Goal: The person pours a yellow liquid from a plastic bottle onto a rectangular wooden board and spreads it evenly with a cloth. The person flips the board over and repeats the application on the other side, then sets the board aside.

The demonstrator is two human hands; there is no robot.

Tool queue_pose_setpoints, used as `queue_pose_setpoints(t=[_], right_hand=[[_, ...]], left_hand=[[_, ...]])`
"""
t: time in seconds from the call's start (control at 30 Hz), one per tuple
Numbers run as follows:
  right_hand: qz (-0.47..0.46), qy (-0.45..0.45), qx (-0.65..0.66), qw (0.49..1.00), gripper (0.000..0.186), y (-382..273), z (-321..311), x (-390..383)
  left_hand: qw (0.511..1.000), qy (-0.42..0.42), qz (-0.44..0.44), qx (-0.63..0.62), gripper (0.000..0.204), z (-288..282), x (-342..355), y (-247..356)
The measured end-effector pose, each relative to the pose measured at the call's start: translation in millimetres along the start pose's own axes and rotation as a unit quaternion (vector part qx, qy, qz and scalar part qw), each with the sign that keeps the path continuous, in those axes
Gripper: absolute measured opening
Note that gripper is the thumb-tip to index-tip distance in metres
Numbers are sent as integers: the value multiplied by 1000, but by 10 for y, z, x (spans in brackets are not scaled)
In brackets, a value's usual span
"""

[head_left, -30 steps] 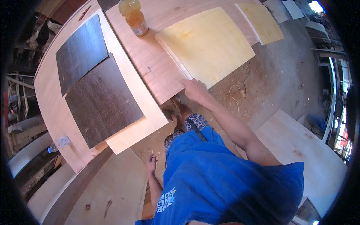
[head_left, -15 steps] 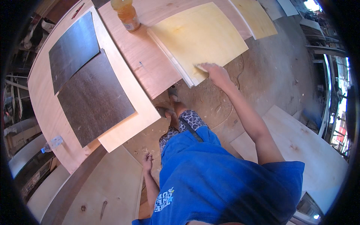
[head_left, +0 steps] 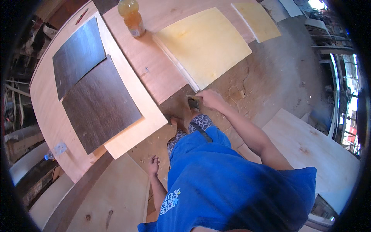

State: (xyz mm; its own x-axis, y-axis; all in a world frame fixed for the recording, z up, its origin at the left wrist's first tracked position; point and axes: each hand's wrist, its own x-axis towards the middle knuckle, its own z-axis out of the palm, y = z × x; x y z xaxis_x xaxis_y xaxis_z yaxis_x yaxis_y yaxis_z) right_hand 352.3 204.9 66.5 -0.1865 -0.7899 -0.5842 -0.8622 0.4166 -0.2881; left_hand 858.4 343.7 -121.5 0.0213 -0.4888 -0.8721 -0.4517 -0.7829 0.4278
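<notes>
Head: my left hand (head_left: 154, 166) loose, apart from right hand (head_left: 211, 99)
Right grip: can't tell
Panel (head_left: 205, 46): likely stiff, light; hold edges

A flat stack of pale yellow, rectangular wooden panels (head_left: 205, 46) is lying on the pinkish plywood tabletop (head_left: 162, 73), its near edge overhanging, its left side showing layered pale edges.
</notes>
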Motion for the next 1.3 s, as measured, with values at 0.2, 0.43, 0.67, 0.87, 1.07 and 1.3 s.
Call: queue_pose_setpoints(t=[0.2, 0.43, 0.67, 0.87, 1.07, 1.3], right_hand=[[-71, 111, 204, 970, 43, 639, -375, -379], [-111, 187, 216, 952, 50, 1148, -1165, 21], [-204, 159, 187, 948, 49, 1099, -1707, 1011], [-175, 141, 270, 936, 43, 1235, -2033, 1367], [-207, 143, 373, 893, 40, 2011, -1667, 1312], [-80, 81, 658, 745, 33, 2650, -1663, 1094]], left_hand=[[1000, -5, 2, -9, 49, 212, 146, 115], [1000, -12, 6, -14, 48, 555, 270, 251], [993, -43, 103, -34, 46, 1466, -96, 1446], [973, -52, 187, -126, 43, 2296, -299, 2548], [969, -60, 215, -106, 44, 2623, -236, 3644], [971, 29, 232, -52, 47, 2516, -214, 4197]])
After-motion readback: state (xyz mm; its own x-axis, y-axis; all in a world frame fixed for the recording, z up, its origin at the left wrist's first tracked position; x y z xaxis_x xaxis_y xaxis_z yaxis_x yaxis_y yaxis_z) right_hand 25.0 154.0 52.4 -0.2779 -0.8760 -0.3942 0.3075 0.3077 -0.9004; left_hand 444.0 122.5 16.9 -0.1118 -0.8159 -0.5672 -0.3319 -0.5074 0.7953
